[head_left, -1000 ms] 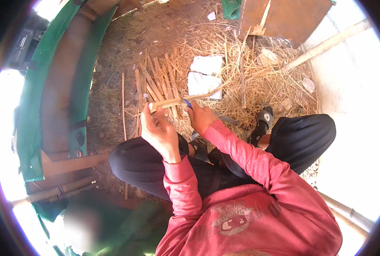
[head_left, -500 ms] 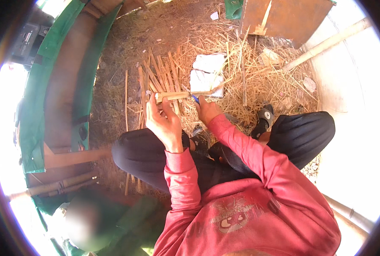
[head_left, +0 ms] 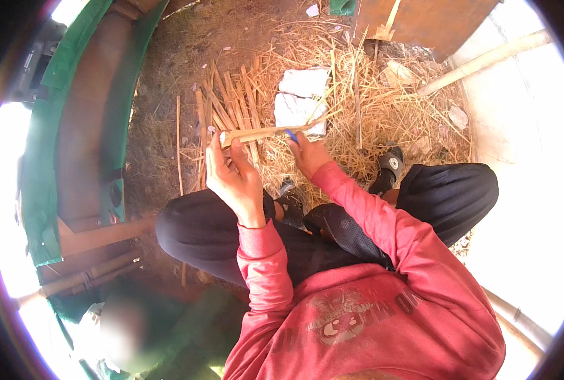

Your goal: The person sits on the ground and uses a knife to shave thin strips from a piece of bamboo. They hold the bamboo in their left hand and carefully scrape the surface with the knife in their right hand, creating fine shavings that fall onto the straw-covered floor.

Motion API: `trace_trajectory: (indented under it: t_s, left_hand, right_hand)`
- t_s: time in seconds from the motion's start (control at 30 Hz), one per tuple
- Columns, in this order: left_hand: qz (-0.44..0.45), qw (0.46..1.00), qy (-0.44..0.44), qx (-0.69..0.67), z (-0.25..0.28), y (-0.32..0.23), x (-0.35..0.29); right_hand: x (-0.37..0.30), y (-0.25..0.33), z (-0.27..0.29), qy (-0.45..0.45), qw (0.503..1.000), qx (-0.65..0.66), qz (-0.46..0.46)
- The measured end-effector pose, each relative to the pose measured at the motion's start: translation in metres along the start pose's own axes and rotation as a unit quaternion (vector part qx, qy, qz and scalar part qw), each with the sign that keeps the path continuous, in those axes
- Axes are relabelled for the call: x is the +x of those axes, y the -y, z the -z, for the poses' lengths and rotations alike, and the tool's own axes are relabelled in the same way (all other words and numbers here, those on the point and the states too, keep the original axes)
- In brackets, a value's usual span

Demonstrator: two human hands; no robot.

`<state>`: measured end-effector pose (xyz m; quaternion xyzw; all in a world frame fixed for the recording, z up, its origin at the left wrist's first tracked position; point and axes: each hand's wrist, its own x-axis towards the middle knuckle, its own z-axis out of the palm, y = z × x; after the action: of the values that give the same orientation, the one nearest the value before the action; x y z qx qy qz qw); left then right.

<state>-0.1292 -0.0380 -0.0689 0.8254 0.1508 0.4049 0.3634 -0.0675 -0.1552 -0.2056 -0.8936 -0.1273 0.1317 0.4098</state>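
Note:
Between the finger and thumb of my left hand [head_left: 236,182] is the left end of a pale bamboo strip [head_left: 251,134], held almost level above the ground. My right hand [head_left: 311,158] is closed around a knife with a blue handle [head_left: 291,135]. Its blade lies against the right part of the strip, though the cutting edge is too small to make out. A thin end of bamboo runs past the knife to the right. Just beyond my hands lie two white blocks [head_left: 300,111], one behind the other.
Several split bamboo strips [head_left: 234,101] lie in a row left of the blocks. Straw-like shavings [head_left: 377,107] cover the ground to the right. A brown board [head_left: 415,25] stands at the back, a green-edged wooden structure [head_left: 82,139] at left. A blurred person [head_left: 127,329] is at lower left.
The knife has slid a little to the right along the strip, and my hands are slightly farther apart. The whole view has shifted a little.

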Motion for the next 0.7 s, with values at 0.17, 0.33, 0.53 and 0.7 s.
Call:
trace_trajectory:
  t_s: [0.17, 0.33, 0.53, 0.7]
  left_hand:
    - [0.007, 0.999, 0.021, 0.029, -0.007, -0.009, 0.002]
    - [0.041, 0.999, 0.001, -0.022, -0.003, -0.005, 0.001]
    - [0.066, 0.998, 0.003, -0.012, -0.005, -0.003, 0.002]
    - [0.036, 0.999, -0.007, -0.01, -0.013, -0.011, 0.003]
  right_hand:
    - [0.039, -0.093, -0.053, -0.04, 0.993, -0.097, 0.061]
    - [0.017, -0.021, -0.018, 0.018, 1.0, -0.004, 0.003]
    - [0.043, -0.064, -0.041, 0.015, 0.999, -0.026, -0.035]
    - [0.063, -0.12, -0.066, -0.03, 0.995, -0.068, -0.073]
